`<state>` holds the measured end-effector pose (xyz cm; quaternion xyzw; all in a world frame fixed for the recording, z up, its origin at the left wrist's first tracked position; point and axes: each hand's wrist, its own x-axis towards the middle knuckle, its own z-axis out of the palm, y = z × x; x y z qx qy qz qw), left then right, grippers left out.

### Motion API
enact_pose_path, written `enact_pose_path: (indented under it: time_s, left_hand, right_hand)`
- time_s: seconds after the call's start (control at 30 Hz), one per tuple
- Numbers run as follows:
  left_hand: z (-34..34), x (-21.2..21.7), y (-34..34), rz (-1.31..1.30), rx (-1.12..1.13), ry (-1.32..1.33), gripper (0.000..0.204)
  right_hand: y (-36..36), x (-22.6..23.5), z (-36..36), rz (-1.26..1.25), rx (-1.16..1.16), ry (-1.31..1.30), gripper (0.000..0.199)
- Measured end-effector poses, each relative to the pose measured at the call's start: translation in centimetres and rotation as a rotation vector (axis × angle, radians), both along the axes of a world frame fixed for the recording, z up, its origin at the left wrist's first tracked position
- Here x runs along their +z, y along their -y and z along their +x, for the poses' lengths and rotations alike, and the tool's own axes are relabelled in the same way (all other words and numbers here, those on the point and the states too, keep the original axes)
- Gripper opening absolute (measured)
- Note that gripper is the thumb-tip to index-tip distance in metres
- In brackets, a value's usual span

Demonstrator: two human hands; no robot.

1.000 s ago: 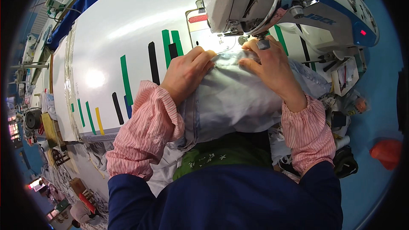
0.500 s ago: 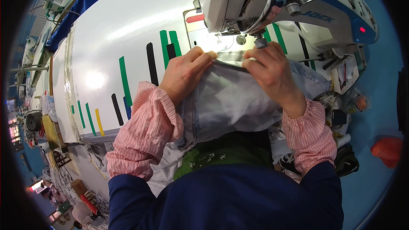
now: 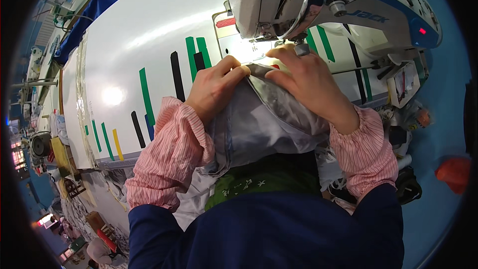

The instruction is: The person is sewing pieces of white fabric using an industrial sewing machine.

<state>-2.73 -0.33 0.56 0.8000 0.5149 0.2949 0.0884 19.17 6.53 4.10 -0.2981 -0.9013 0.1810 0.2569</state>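
Light grey-blue cloth [image 3: 259,129] drapes over the front edge of the sewing table into my lap, its upper edge bunched just in front of the sewing machine [image 3: 254,7]. My left hand [image 3: 215,89] is closed, pinching that cloth edge between thumb and fingers. To its right, my right hand [image 3: 311,82] has thumb and forefinger spread apart. The thumb lies by the folded-back cloth, while the forefinger reaches under the machine head beside the lit needle area. The other right fingers are partly hidden behind the machine's grey knob [image 3: 301,50].
Green, black and yellow tape strips mark the white tabletop [image 3: 114,65]. A small white box [image 3: 403,84] holding tools sits at the right edge, with a cluttered heap below it. A red bag [image 3: 453,174] lies farther right. Other workstations and people appear at far left.
My right hand has opened its pinch and shifted left and up toward the needle. The cloth's right part has folded back toward me, baring tabletop at right. My left hand keeps its pinch.
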Motion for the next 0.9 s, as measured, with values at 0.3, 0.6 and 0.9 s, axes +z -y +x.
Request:
enact_pose_path:
  time_s: [0.3, 0.6, 0.9]
  left_hand:
    - [-0.1, 0.5, 0.1, 0.023, -0.061, 0.029, 0.023]
    - [-0.3, 0.6, 0.2, 0.061, -0.074, 0.009, 0.028]
    - [0.0, 2.4, 0.7, -0.188, -0.104, 0.295, 0.027]
  right_hand:
    - [-0.9, 0.2, -0.5, -0.653, -0.059, 0.023, 0.02]
    - [-2.8, -0.3, -0.1, -1.12, -0.085, -0.058, 0.013]
    - [-2.3, 2.0, 0.8, -0.671, 0.072, 0.017, 0.016]
